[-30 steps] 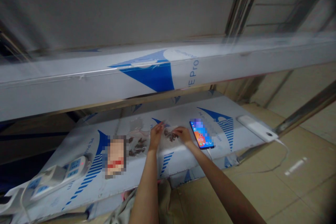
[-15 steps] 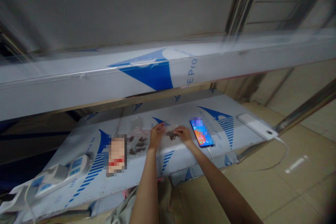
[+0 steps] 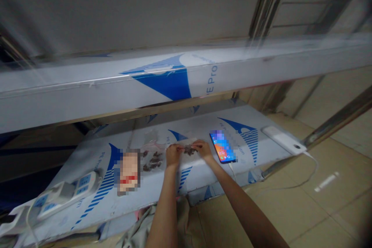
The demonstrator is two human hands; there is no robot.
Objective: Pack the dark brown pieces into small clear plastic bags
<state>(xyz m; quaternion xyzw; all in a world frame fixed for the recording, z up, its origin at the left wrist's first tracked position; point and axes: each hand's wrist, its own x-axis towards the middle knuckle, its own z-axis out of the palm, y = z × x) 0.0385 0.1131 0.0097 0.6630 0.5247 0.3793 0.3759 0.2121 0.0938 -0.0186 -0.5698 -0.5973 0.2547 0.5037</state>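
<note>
My left hand and my right hand pinch opposite edges of a small clear plastic bag holding dark brown pieces. The bag lies low over a white shelf sheet printed with blue shapes. To the left of my left hand lies a second clear bag of similar dark pieces. Beyond that sits a pixelated packet with a red band. A smartphone with a lit screen lies just right of my right hand.
A white power bank with a cable lies at the shelf's right end, and a white power strip at its left. A film-wrapped upper shelf beam runs overhead. Metal legs stand at right, above a tiled floor.
The bag has flattened and dropped toward the shelf, and my left hand has come down and closer to my right. The view has shifted slightly.
</note>
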